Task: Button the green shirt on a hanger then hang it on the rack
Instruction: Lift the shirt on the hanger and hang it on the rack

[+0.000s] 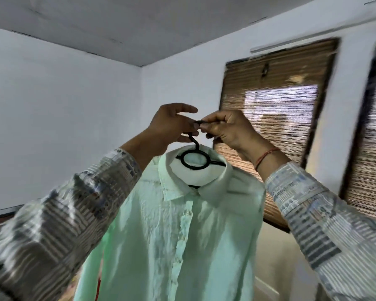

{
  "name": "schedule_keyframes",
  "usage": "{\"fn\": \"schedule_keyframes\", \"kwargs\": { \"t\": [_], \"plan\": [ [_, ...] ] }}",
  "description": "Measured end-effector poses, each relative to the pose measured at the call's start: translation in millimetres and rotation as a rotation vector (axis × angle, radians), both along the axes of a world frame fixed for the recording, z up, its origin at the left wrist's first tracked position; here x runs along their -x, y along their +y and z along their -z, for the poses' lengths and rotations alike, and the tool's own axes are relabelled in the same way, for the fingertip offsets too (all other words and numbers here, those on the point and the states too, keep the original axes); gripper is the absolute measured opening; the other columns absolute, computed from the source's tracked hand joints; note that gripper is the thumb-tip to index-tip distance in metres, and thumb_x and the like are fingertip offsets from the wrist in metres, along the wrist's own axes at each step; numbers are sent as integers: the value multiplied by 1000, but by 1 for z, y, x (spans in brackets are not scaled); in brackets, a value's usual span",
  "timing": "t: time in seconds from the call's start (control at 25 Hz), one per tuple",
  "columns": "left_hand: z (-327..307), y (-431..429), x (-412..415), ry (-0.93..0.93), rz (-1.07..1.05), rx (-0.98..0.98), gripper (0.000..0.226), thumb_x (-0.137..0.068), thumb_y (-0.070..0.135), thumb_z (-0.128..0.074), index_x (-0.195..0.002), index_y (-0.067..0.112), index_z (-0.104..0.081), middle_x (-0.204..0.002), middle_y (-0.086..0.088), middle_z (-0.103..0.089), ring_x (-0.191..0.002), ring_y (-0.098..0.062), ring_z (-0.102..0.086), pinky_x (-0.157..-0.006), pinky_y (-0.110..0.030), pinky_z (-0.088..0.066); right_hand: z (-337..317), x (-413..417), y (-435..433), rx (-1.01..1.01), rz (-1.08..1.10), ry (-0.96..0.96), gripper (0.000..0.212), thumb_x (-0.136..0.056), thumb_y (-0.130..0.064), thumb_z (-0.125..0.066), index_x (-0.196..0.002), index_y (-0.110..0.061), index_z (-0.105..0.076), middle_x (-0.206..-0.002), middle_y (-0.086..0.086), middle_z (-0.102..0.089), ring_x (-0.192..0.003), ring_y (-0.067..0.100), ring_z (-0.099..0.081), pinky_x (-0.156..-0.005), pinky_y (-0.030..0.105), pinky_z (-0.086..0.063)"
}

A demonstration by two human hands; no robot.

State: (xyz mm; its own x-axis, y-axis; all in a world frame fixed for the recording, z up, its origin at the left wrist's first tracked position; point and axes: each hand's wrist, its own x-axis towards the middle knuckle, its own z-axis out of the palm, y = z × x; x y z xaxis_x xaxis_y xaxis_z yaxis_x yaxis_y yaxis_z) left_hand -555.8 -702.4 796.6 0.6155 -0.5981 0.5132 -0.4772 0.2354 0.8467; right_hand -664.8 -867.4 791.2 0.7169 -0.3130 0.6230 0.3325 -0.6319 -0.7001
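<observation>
On your far left, your patterned sleeve [52,224] ran up toward the middle of the view, in front of a plain pale wall [63,101]. Your left hand [172,124] was raised high, its fingers [188,124] curled round the lower stem of the hook of the black hanger [182,160], with the thumb stretched out above.

The hanger hung between your two hands, and the green shirt [182,235] sat squarely on it, collar round the ring, front facing you, held up in the air and well clear of any surface. Down the front, the placket looked closed from the collar as far as the view went, so I judged the buttoning done or nearly done. The hem was out of sight, so I could not tell about the last buttons.

Just right of the hook, your right hand [228,129] had its fingers [213,127] pinched on the top curve of the hook, a red thread [265,156] round the wrist. Behind it hung a brown slatted blind [276,131].

No rack showed anywhere, so hanging was left to do: you needed to find the rail and slip the hook over it
</observation>
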Motion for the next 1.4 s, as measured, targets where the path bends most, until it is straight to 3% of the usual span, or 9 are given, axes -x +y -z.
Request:
{"fn": "schedule_keyframes", "kwargs": {
  "t": [0.36,0.52,0.6,0.68,0.8,0.88,1.04,1.2,1.4],
  "plan": [
    [20,-220,137,42,404,-45,28,-92,1,-78,-119,-3,-72,-94,-17,-78,-84,-32,-78,-87,-47,-65,13,192,-166,-10,407,-31,14,-90,-11,-82,-103,-11,-81,-87,5,-76,-70,13,-66,-58,22,-52],
    [29,-321,192,-31,609,-121,22,-97,15,-77,-104,-6,-78,-95,-18,-82,-76,-26,-78,-74,-35,-63,18,271,-233,6,595,-46,18,-88,-6,-83,-106,-2,-80,-89,17,-79,-69,14,-66,-57,15,-50],
    [30,-369,224,-53,710,-122,21,-97,16,-77,-102,-4,-80,-94,-17,-83,-76,-25,-76,-68,-31,-60,19,312,-260,11,695,-29,21,-88,-6,-83,-108,-1,-80,-82,9,-78,-63,6,-66,-58,14,-49],
    [27,-418,263,-95,815,-130,21,-96,19,-78,-102,-2,-81,-97,-17,-83,-82,-27,-74,-72,-33,-58,17,360,-285,6,793,-8,17,-88,-4,-83,-105,0,-79,-75,2,-75,-59,2,-63,-57,15,-48],
    [25,-479,337,-166,974,-122,17,-96,21,-79,-96,5,-83,-96,-15,-84,-87,-25,-74,-79,-35,-57,15,439,-307,21,1002,29,17,-88,-9,-84,-104,-4,-80,-81,15,-76,-65,8,-64,-58,16,-49],
    [24,-505,389,-172,1063,-110,12,-95,20,-80,-93,9,-84,-94,-14,-84,-87,-24,-76,-78,-35,-58,15,488,-312,22,1125,44,19,-88,-13,-85,-105,-7,-82,-88,20,-77,-71,12,-66,-61,21,-49],
    [29,-542,507,-186,1230,-122,12,-95,20,-79,-95,10,-84,-91,-10,-85,-81,-22,-80,-64,-29,-58,23,594,-308,6,1340,28,15,-90,-10,-81,-105,-8,-82,-93,18,-79,-72,12,-67,-58,9,-46],
    [46,-567,648,-228,1372,-143,13,-94,22,-79,-91,11,-85,-89,-8,-85,-74,-18,-74,-62,-30,-53,42,720,-301,-52,1488,25,16,-91,-9,-80,-107,-5,-82,-86,6,-76,-61,1,-61,-55,8,-44],
    [61,-576,818,-139,1522,-179,14,-93,16,-80,-94,2,-84,-93,-18,-83,-71,-21,-67,-64,-32,-54,54,872,-292,-51,1722,79,8,-86,-28,-87,-92,-24,-86,-67,-8,-73,-60,3,-55,-56,18,-41]
  ]
}}
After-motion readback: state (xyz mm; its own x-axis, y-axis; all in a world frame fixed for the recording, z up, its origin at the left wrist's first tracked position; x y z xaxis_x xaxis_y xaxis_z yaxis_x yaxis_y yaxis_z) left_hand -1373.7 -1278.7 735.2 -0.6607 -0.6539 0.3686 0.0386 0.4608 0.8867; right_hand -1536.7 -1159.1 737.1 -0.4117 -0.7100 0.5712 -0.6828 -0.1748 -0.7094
